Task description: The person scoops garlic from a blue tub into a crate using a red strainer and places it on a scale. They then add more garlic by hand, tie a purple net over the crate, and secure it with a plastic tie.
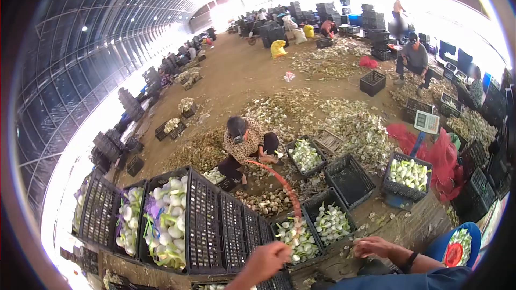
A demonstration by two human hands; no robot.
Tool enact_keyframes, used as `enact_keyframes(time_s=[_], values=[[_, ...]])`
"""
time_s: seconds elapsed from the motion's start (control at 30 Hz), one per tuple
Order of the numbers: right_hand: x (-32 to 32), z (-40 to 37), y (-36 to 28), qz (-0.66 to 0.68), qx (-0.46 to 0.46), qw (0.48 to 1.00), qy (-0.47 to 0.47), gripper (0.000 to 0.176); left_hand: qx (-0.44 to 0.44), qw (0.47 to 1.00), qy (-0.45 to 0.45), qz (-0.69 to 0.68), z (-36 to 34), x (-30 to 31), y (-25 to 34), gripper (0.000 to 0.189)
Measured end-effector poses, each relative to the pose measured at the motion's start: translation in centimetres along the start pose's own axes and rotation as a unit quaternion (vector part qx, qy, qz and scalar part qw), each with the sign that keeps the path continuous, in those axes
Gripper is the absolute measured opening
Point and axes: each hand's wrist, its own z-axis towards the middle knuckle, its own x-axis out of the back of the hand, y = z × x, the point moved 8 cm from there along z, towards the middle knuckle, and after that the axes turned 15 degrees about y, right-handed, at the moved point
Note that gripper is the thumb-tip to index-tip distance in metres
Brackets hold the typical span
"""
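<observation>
My left hand (270, 260) is closed in a loose fist in front of a black crate of trimmed white bulbs with green stems (295, 239); nothing shows in it. My right hand (371, 247), closed with the fingers curled in, is right of a second crate of bulbs (330, 224). Anything it holds is too small to make out. An empty black crate (349, 181) stands beyond. Farther right, a bulb-filled crate (409, 174) sits beside a scale display (427, 122).
Stacked bulb-filled crates (204, 220) rise at the left. A squatting person (244, 142) in a patterned top works beyond, near another bulb crate (305, 154). Peelings (349, 129) cover the ground. Red netting (443, 161) and a blue bucket (472, 231) are at the right.
</observation>
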Motion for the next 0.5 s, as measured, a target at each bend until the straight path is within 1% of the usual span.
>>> enact_keyframes(time_s=[0.03, 0.07, 0.1, 0.13, 0.17, 0.23, 0.27, 0.3, 0.33, 0.37, 0.43, 0.47, 0.5], values=[[-2.6, -0.3, -1.6, -0.005, 0.008, 0.998, -0.064, 0.047, -0.025, 0.999, -0.028, 0.017, 0.4, -3.3, 0.3, 0.026], [-4.4, -1.0, -3.7, 0.001, 0.008, 0.998, -0.059, 0.047, -0.071, 0.997, -0.040, 0.015, 0.8, -7.2, -0.3, 0.026], [-6.6, -2.3, -6.1, 0.026, 0.010, 0.994, -0.106, 0.047, -0.107, 0.992, -0.061, 0.000, 1.0, -11.4, -1.5, 0.028], [-7.5, -3.0, -7.4, 0.051, 0.013, 0.987, -0.154, 0.046, -0.126, 0.987, -0.085, 0.043, 0.8, -15.6, -2.6, 0.024], [-6.6, -1.9, -6.7, 0.056, 0.012, 0.987, -0.151, 0.046, -0.127, 0.987, -0.091, 0.044, 0.6, -17.4, -1.4, 0.024], [-4.2, 1.6, -4.3, 0.128, 0.002, 0.983, -0.132, 0.042, -0.050, 0.992, -0.115, 0.003, -0.6, -20.4, 0.4, 0.021], [-2.3, 2.1, -4.3, 0.177, 0.002, 0.977, -0.116, 0.036, -0.048, 0.991, -0.122, 0.006, -0.5, -23.0, -0.8, 0.021], [-0.6, 2.5, -3.7, 0.184, 0.000, 0.976, -0.113, 0.036, -0.075, 0.990, -0.115, -0.012, -0.4, -26.2, -3.5, 0.023], [1.8, 3.0, -2.9, 0.212, -0.008, 0.974, -0.084, 0.032, -0.105, 0.988, -0.108, -0.030, -0.4, -28.9, -5.3, 0.025], [4.3, 3.3, -2.4, 0.239, -0.016, 0.969, -0.054, 0.029, -0.105, 0.987, -0.114, -0.029, -0.6, -30.8, -5.7, 0.025], [8.4, 2.4, -2.9, 0.261, -0.021, 0.964, -0.046, 0.028, -0.074, 0.988, -0.138, -0.004, -0.8, -34.9, -5.8, 0.029], [11.2, 2.5, -2.4, 0.249, -0.029, 0.968, -0.006, 0.026, -0.074, 0.986, -0.146, -0.002, -0.5, -36.9, -4.9, 0.029], [14.2, 2.3, -1.7, 0.241, -0.040, 0.969, 0.036, 0.024, -0.052, 0.987, -0.150, 0.002, -0.3, -39.0, -4.3, 0.031]])
